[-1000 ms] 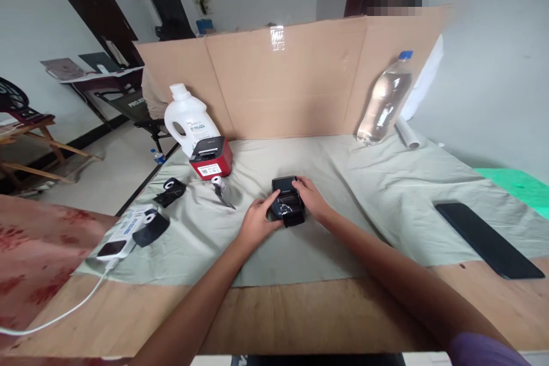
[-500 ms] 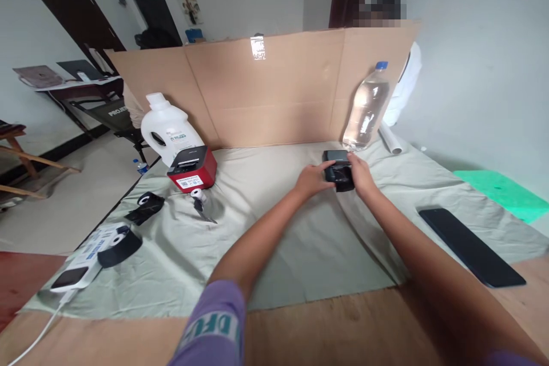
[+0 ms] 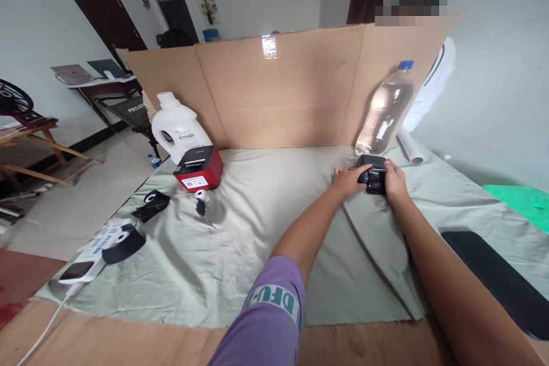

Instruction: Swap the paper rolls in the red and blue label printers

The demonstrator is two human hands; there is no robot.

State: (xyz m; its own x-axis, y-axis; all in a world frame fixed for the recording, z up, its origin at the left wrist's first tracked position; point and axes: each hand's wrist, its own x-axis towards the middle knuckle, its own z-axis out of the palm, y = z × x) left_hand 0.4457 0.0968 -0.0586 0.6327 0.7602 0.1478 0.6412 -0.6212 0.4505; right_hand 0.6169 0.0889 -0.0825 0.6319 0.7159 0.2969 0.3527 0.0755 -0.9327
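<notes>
A small black box-shaped device (image 3: 372, 174) sits on the cloth at the right, in front of the clear bottle. Its front is glossy; finer details are too small to make out. My left hand (image 3: 346, 181) grips it from the left, thumb on its front upper side and the other fingers partly hidden. From the right, my right hand (image 3: 395, 181) is closed on its side, with the thumb near the top corner. Just behind it stands the large water bottle (image 3: 386, 106) with a blue cap, leaning against the cardboard.
A cardboard panel (image 3: 283, 91) stands along the back. At the left are a white jug (image 3: 182, 128), a red-and-black printer (image 3: 198, 168), small paper rolls (image 3: 201, 197), black tape (image 3: 124, 244) and a power strip (image 3: 86, 260). A dark phone-like slab (image 3: 497, 280) lies at right.
The view has shifted left, so most things appear further right. My hands still hold the black device; its raised, open-looking top now appears lower and more closed.
</notes>
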